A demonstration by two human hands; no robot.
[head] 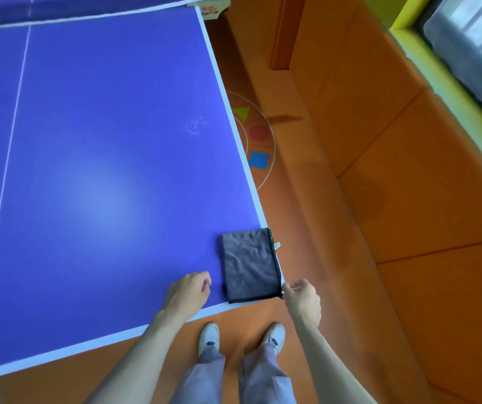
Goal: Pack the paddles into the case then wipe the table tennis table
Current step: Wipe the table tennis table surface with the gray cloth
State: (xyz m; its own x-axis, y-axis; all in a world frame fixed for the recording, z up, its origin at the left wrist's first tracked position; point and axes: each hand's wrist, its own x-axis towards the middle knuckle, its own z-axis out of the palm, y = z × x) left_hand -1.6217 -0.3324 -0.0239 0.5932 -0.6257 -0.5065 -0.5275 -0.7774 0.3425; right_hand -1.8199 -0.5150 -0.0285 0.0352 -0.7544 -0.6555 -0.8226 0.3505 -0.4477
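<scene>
- The right hand (302, 295), lower right of centre in the frame, pinches the near corner of a dark grey folded cloth (248, 265) between thumb and fingertips, at its black edge (274, 263).
- The left hand (188, 293), just left of the cloth, rests on the table tennis table (102, 141) with fingers loosely curled, holding nothing and not touching the cloth.
- The cloth lies flat at the table's near right corner, its right edge overhanging the white border.
- Judgement: the wiping step is starting. A fuller grip, with the palm spread over the cloth, would serve better than a corner pinch; strokes should overlap and include the pale speckled marks (194, 126) right of centre.
- Judgement: the left hand is well placed to brace on the table edge.
- Count: one cloth, one table, two hands, two shoes (209, 335).
- Paddles: none in view. Case: none identifiable; whether the cloth-like item is a pouch cannot be told.
</scene>
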